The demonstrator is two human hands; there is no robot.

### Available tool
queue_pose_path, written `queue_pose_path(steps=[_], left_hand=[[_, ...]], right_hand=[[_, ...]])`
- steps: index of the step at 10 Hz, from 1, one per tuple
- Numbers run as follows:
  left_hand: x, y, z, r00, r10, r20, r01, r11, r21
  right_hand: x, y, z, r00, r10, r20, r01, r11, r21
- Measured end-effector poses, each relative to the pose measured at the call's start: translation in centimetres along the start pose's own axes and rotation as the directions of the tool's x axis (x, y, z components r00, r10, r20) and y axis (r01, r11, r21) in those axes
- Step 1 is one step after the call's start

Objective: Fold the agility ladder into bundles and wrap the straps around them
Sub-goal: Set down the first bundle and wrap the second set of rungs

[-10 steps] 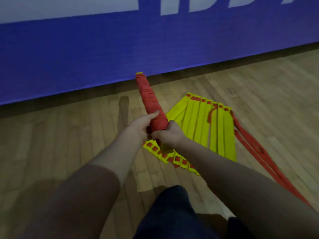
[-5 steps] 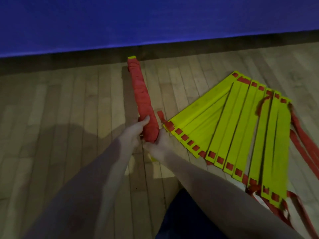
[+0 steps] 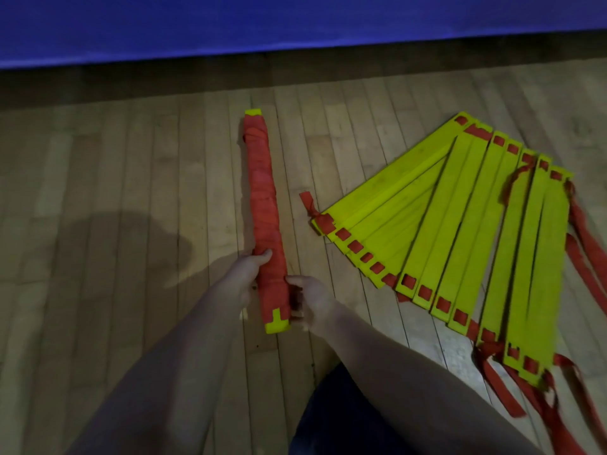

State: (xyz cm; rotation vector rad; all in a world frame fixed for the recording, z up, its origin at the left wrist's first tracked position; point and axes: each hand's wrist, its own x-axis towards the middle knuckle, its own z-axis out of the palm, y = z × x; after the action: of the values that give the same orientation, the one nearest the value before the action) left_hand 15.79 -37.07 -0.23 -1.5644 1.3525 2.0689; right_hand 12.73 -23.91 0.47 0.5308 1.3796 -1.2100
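Observation:
A long ladder bundle (image 3: 265,205), wrapped tight in red strap with yellow rung ends showing, lies on the wooden floor pointing toward the wall. My left hand (image 3: 244,279) grips its near end from the left, fingers curled over the top. My right hand (image 3: 312,297) holds the same end from the right, thumb against the strap. To the right, several yellow rungs (image 3: 460,244) lie fanned out flat, joined by red strap through their slots. Loose red straps (image 3: 588,261) trail from the fan's right side and near corner.
A blue padded wall (image 3: 295,24) with a dark base strip runs across the far side, just beyond the bundle's tip. Bare wooden floor (image 3: 115,192) spreads to the left. My dark-clothed knee (image 3: 331,418) is at the bottom centre.
The bundle went from raised and tilted in both hands to lying flat on the floor. My right hand has slid off its end to the side, and the view has dipped downward.

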Motion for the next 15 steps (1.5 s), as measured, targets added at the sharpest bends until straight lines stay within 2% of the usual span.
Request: queue_pose_path(steps=[2, 3, 4, 5, 6, 7, 8, 9, 10, 11, 13, 14, 15], left_hand=[[1.3, -1.1, -0.3, 0.995, 0.013, -0.102, -0.010, 0.999, 0.033], [1.4, -1.5, -0.2, 0.988, 0.025, -0.151, 0.000, 0.987, 0.161], [1.3, -1.5, 0.0, 0.961, 0.086, -0.264, 0.033, 0.909, 0.416], [1.6, -1.2, 0.0, 0.921, 0.116, -0.372, 0.153, 0.772, 0.617], [1.6, -0.7, 0.5, 0.910, 0.112, -0.399, 0.181, 0.759, 0.625], [-0.2, 0.4, 2.5, 0.875, 0.153, -0.459, 0.222, 0.716, 0.662], [-0.5, 1.5, 4.2, 0.829, 0.336, -0.448, 0.186, 0.589, 0.787], [-1.0, 3.7, 8.3, 0.828, 0.455, -0.328, 0.048, 0.526, 0.849], [-2.2, 6.4, 14.5, 0.865, 0.484, -0.131, -0.112, 0.441, 0.890], [-4.4, 8.3, 21.8, 0.862, 0.487, 0.144, -0.338, 0.337, 0.879], [-11.3, 8.6, 36.8, 0.793, 0.317, 0.521, -0.580, 0.129, 0.804], [-14.0, 7.2, 42.6, 0.746, 0.230, 0.625, -0.650, 0.047, 0.759], [-13.1, 4.5, 46.2, 0.758, 0.184, 0.626, -0.636, -0.006, 0.771]], right_hand=[[0.9, 1.0, -0.5, 0.998, -0.056, -0.038, 0.047, 0.980, -0.195], [1.4, 0.9, -0.3, 0.998, -0.050, -0.044, 0.038, 0.970, -0.238], [1.8, 1.2, 0.1, 0.998, -0.060, -0.037, 0.048, 0.962, -0.268], [2.0, 0.9, 0.0, 0.995, -0.086, -0.044, 0.071, 0.960, -0.270], [1.8, 0.4, -0.7, 0.996, -0.087, -0.034, 0.068, 0.925, -0.374], [1.5, -0.2, -1.9, 0.995, -0.095, -0.009, 0.071, 0.797, -0.600], [0.9, -3.1, -4.9, 0.994, -0.111, 0.025, 0.091, 0.649, -0.755], [-1.1, -7.8, -9.4, 0.984, -0.177, -0.001, 0.089, 0.501, -0.861], [-4.1, -11.7, -15.1, 0.949, -0.307, -0.076, 0.073, 0.445, -0.892], [-8.2, -13.7, -21.6, 0.899, -0.403, -0.171, 0.026, 0.439, -0.898], [-15.9, -11.4, -34.1, 0.854, -0.387, -0.347, -0.122, 0.500, -0.858], [-18.6, -8.9, -38.7, 0.833, -0.372, -0.410, -0.146, 0.566, -0.811], [-19.8, -6.2, -42.1, 0.837, -0.324, -0.441, -0.159, 0.627, -0.763]])
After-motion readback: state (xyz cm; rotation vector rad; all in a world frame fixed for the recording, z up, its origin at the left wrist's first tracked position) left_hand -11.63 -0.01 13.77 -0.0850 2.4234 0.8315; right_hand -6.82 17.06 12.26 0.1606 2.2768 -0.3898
